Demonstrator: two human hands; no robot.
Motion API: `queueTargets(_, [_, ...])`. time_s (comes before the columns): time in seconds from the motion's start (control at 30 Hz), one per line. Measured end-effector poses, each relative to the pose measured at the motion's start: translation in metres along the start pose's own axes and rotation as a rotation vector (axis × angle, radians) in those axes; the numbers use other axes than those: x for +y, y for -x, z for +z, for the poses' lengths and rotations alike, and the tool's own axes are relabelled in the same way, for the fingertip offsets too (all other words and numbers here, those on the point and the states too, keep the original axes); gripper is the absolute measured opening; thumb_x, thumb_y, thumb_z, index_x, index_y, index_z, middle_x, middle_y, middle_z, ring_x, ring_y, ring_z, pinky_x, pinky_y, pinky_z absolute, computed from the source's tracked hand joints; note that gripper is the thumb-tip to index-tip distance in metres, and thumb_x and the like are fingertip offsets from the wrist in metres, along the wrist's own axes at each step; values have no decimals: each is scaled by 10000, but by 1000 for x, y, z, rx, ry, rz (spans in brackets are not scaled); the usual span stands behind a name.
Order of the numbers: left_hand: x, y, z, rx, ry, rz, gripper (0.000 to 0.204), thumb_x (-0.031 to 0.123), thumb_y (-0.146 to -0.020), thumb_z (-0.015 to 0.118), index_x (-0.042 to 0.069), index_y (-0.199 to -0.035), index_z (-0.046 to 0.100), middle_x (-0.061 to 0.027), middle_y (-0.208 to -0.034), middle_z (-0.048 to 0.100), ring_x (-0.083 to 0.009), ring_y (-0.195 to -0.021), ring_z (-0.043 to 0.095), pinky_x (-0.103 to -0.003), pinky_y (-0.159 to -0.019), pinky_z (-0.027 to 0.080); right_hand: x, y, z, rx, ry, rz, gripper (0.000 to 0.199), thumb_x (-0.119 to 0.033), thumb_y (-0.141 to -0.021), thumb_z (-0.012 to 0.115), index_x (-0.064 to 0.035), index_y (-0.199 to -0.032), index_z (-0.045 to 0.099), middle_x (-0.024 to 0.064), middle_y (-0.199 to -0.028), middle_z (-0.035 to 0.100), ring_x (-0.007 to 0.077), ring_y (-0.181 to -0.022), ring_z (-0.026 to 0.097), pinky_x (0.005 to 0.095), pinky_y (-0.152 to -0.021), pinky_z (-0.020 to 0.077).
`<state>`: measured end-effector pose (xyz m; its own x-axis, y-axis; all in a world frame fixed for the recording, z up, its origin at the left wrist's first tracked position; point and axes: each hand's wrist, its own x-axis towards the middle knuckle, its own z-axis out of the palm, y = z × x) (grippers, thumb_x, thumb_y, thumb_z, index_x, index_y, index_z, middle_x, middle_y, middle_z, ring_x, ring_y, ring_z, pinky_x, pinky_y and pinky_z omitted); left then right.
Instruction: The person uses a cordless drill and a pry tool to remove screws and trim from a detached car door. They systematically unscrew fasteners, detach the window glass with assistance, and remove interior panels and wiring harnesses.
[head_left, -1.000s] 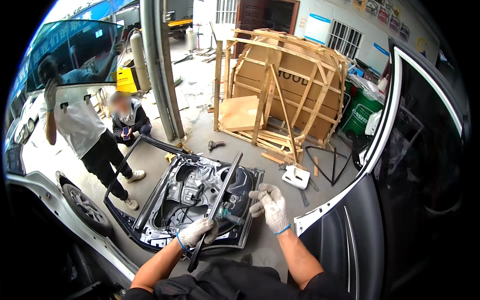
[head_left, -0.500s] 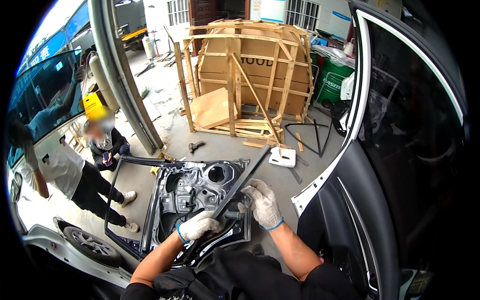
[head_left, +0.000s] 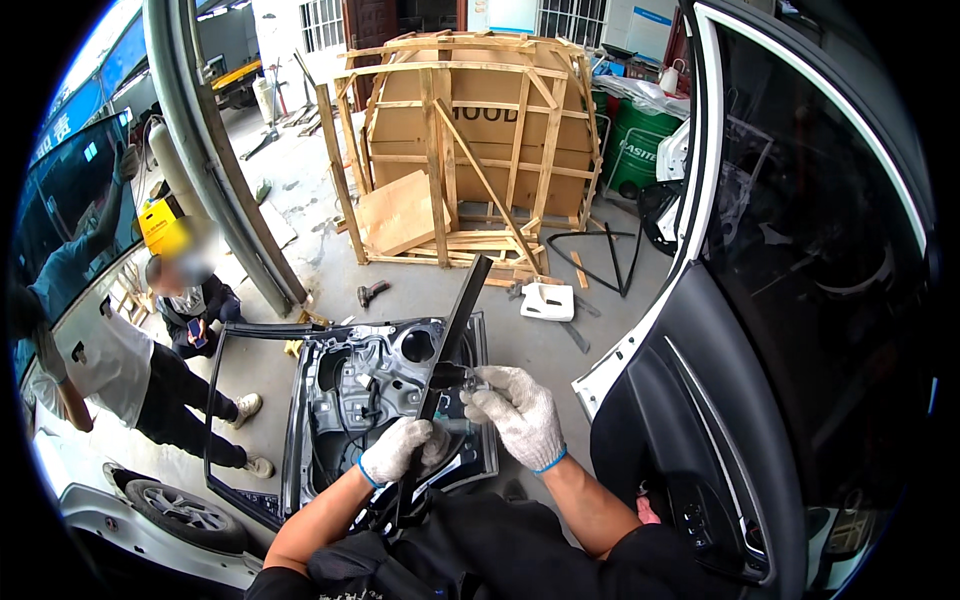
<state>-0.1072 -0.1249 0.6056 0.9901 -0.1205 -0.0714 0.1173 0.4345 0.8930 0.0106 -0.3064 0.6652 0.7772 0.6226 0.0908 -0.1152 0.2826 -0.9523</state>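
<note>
My left hand point(head_left: 402, 452), in a white knitted glove, is closed round the lower part of a long, flat black trim strip point(head_left: 464, 312). The strip rises at a steep slant, its far end leaning right. My right hand point(head_left: 522, 415), gloved alike, has its thumb and fingers pinched together right beside the strip. A short dark piece point(head_left: 452, 376) reaches from the strip toward those fingertips; what exactly they grip is too small to tell. Beneath both hands lies a bare car door shell point(head_left: 385, 365) with its inner metal and wiring exposed and a window frame on its left.
An open car door point(head_left: 690, 400) stands close on my right. Ahead is a wooden crate point(head_left: 433, 160) around a large carton. A white jug point(head_left: 547, 301), a power tool point(head_left: 372, 293) and black trim pieces point(head_left: 622, 262) lie on the floor. At left, one person point(head_left: 130, 380) stands and another point(head_left: 190, 300) crouches with a phone.
The black strip has swung to a more upright slant. The dark piece now shows between it and my right fingertips. My view has shifted slightly to the right.
</note>
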Motion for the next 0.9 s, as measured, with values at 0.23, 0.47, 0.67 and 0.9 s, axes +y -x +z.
queueTargets(0.23, [-1, 0, 9, -55, 106, -84, 500, 544, -892, 622, 96, -693, 524, -46, -614, 482, -155, -532, 453, -266, -447, 359, 2, 2, -14, -79, 293, -159, 277, 18, -917, 652, 73, -1183, 594, 141, -992, 716, 183, -878, 705, 303, -781, 597])
queueTargets(0.47, [-2, 1, 17, -98, 183, -66, 533, 563, -873, 643, 97, -653, 510, -45, -570, 458, -169, -518, 447, -273, -467, 335, -25, 6, -21, -218, 474, -288, 260, 29, -961, 551, 90, -1211, 583, 134, -974, 719, 167, -841, 702, 298, -793, 583])
queueTargets(0.67, [-5, -4, 24, -100, 117, -77, 567, 595, -902, 581, 97, -650, 484, -29, -589, 453, -134, -495, 434, -260, -440, 338, -19, 12, -26, -100, 500, -317, 259, 0, -956, 544, 76, -1192, 617, 132, -853, 721, 181, -746, 716, 294, -734, 577])
queueTargets(0.9, [-10, -8, 23, -147, 58, -64, 570, 575, -932, 543, 93, -635, 478, -28, -605, 450, -129, -511, 427, -260, -460, 345, -8, 16, -29, -1, 740, -509, 203, -49, -929, 566, 69, -1072, 649, 156, -777, 706, 220, -707, 724, 314, -657, 558])
